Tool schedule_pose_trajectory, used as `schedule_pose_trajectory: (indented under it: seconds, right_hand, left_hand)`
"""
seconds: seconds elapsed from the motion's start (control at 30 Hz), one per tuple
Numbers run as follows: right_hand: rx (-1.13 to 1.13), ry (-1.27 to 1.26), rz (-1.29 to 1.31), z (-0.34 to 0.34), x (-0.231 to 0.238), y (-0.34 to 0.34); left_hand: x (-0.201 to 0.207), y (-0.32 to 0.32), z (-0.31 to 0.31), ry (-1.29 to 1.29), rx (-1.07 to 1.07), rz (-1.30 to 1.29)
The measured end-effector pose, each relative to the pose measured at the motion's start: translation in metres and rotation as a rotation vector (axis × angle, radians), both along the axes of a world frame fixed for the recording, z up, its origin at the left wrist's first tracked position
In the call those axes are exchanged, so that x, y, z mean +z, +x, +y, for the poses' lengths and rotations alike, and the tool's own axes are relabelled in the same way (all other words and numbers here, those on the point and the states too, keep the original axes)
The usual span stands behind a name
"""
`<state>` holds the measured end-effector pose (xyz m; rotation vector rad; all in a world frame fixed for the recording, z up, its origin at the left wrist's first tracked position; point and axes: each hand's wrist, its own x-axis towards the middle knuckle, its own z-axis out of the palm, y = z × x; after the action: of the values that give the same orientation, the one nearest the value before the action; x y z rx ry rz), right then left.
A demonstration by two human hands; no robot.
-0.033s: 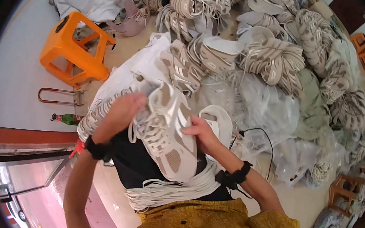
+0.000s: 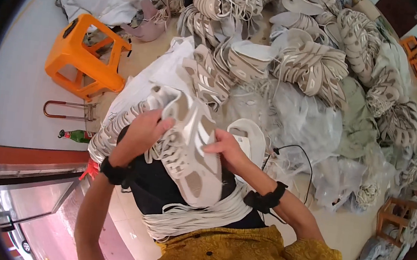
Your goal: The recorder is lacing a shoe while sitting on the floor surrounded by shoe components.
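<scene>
A beige and white shoe upper (image 2: pixel 197 172) lies over my lap, its toe toward me and its collar away. My left hand (image 2: pixel 143 132) is closed at the upper's left side, thumb and fingers by the top of the lacing; what its fingertips pinch is partly hidden. My right hand (image 2: pixel 227 151) grips the upper's right side, thumb on the outer face. White laces (image 2: pixel 177 160) zigzag across the front of the upper. A bundle of loose off-white laces (image 2: pixel 198 223) lies across my lap, over dark cloth (image 2: pixel 149 187).
At left stand an orange stool (image 2: pixel 71 54) and a green bottle (image 2: pixel 77 135). A row of nested uppers (image 2: pixel 111 132) lies beside my left arm. Ahead are piled stacked uppers (image 2: pixel 312 64) and clear plastic bags (image 2: pixel 306 117). A black cable (image 2: pixel 306 163) curves on the floor at right.
My left hand has moved slightly down and left, nearer the top of the lacing. The upper has shifted a little to the left, and my right hand with it.
</scene>
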<state>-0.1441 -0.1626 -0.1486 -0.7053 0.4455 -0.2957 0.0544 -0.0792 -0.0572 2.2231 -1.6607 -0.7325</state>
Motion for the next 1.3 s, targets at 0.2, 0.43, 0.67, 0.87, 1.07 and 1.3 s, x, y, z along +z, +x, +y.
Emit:
schedule_pose_trajectory:
  seconds: [0.2, 0.43, 0.67, 0.87, 1.07, 1.3]
  right_hand:
    - [0.155, -0.131, -0.083, 0.008, 0.008, 0.023]
    - [0.171, -1.073, 0.780, -0.095, -0.146, -0.074]
    - [-0.013, -1.087, 1.119, -0.007, -0.203, -0.019]
    - [0.108, -1.190, 1.112, -0.021, -0.223, -0.001]
    - [-0.241, -0.749, 0.756, -0.125, -0.163, -0.058]
    - [-0.538, -0.129, -0.026, -0.179, -0.010, -0.013]
  left_hand:
    - [-0.004, 0.017, 0.014, -0.057, 0.208, 0.254]
    - [0.002, -0.009, 0.018, -0.118, 0.131, 0.147]
    - [-0.001, 0.003, 0.004, -0.227, 0.274, 0.239]
    - [0.021, 0.034, -0.023, -0.245, 0.336, 0.215]
    - [0.045, 0.079, -0.033, -0.393, 0.333, 0.150]
    - [0.039, 0.160, -0.033, -0.565, 0.501, 0.010]
